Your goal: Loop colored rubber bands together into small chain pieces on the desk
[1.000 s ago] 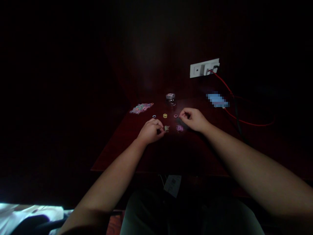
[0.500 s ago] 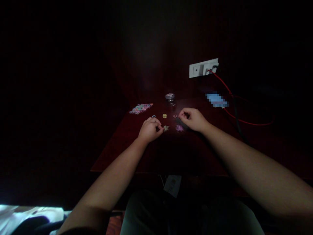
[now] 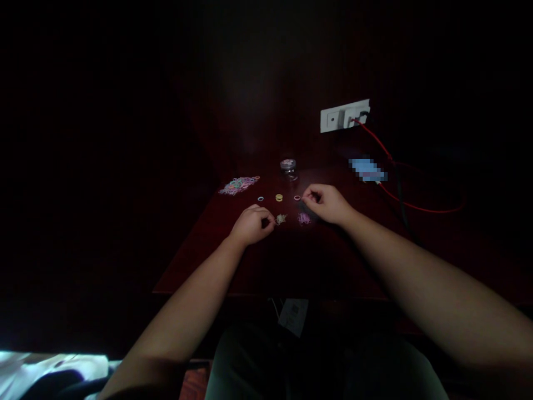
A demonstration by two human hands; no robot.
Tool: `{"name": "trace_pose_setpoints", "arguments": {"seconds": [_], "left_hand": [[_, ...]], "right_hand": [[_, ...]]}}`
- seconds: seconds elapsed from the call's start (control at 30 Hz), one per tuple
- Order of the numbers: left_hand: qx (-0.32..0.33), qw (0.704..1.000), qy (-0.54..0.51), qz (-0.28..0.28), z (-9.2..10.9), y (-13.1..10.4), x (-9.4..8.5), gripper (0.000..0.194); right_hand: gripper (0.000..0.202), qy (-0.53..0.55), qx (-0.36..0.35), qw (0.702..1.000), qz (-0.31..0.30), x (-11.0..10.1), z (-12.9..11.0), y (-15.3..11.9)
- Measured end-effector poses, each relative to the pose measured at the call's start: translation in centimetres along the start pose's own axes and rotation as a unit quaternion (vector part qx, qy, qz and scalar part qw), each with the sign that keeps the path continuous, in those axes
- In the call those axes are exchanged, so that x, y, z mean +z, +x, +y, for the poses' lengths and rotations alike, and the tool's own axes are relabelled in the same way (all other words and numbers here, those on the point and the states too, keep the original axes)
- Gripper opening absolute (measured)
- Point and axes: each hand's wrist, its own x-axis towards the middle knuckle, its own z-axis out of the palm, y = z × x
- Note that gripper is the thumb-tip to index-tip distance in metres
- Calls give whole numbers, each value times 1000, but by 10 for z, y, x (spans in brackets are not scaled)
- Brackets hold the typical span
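My left hand (image 3: 253,224) is pinched, thumb against fingers, at the left side of a small pile of yellowish bands (image 3: 281,219); anything between its fingertips is too small to make out. My right hand (image 3: 327,202) also pinches, its fingertips right beside a pink hair band (image 3: 297,198); whether they touch it I cannot tell. In a row with that band lie yellow hair bands (image 3: 278,198) and a blue hair band (image 3: 260,198). A little pile of purple bands (image 3: 304,219) sits below the right fingertips.
A larger heap of mixed-colour bands (image 3: 239,185) lies at the table's left edge. Behind the row stands a clear lidded jar (image 3: 288,169). At the right, a blurred-out blue phone-like object (image 3: 367,169) joins a red cable (image 3: 410,208) from the wall socket (image 3: 345,116).
My left hand has drawn slightly down and left, uncovering the blue band fully. My right hand keeps its pinch beside the pink band. The whole view has shifted a little.
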Motion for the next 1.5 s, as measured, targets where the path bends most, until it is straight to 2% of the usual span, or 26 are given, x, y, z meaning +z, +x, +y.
{"name": "trace_pose_setpoints", "arguments": {"seconds": [0.27,0.4,0.5,0.57,0.67,0.73,0.83,1.13,1.5], "left_hand": [[5,1000,-11,15,4,4,2,12],[-28,999,-19,41,-4,2,0,14],[-95,991,-17,96,-25,-3,-2,15],[-168,979,-1,118,-45,-9,-3,16],[-318,941,34,108,-76,-15,-2,19],[-357,928,48,99,-92,-16,-1,21],[-376,920,64,91,-106,-13,3,26],[-409,907,85,50,-129,5,8,46],[-403,909,76,74,-137,10,7,40]], "right_hand": [[18,-3,-2,1000,7,1,0,0],[18,3,4,1000,6,-1,-1,0],[18,6,4,1000,6,-2,-2,0],[18,3,6,1000,8,-3,-1,0],[18,-3,10,1000,5,-4,-1,-1],[18,-7,11,1000,3,-4,0,-1],[18,-2,10,1000,3,-5,0,-2],[17,6,17,1000,2,-6,4,-2],[18,11,27,1000,-3,-4,7,-1]]}}
